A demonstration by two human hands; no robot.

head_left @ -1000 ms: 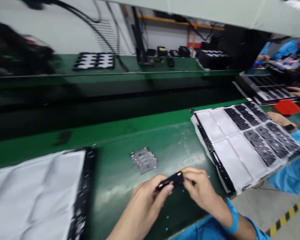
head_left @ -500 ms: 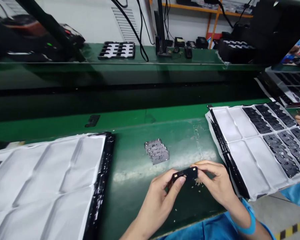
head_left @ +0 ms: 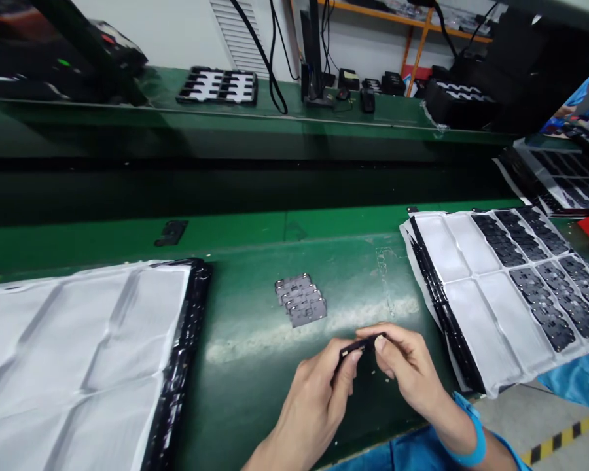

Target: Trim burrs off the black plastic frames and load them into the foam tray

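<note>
A thin black plastic part point(head_left: 356, 348) is held above the green bench, tilted nearly edge-on to me. My left hand point(head_left: 317, 396) pinches its left end between thumb and fingers. The thumb and forefinger of my right hand point(head_left: 410, 366) close on its right end, hiding that end. Beyond my hands, several flat dark grey plastic parts point(head_left: 302, 302) lie fanned in an overlapping row on the bench. Tiny pale bits point(head_left: 387, 380) are scattered below my right hand.
At left lies a white-lined tray stack point(head_left: 98, 327) with black edges. A similar tray point(head_left: 503, 314) at right holds rows of dark parts. One black part point(head_left: 171, 232) lies farther back. A black-and-white tray point(head_left: 218, 86) and cables point(head_left: 275, 59) are on the raised shelf.
The black part has turned from showing its face to nearly edge-on. My right thumb has moved onto its right end. The co-worker's hand at the right edge has left view.
</note>
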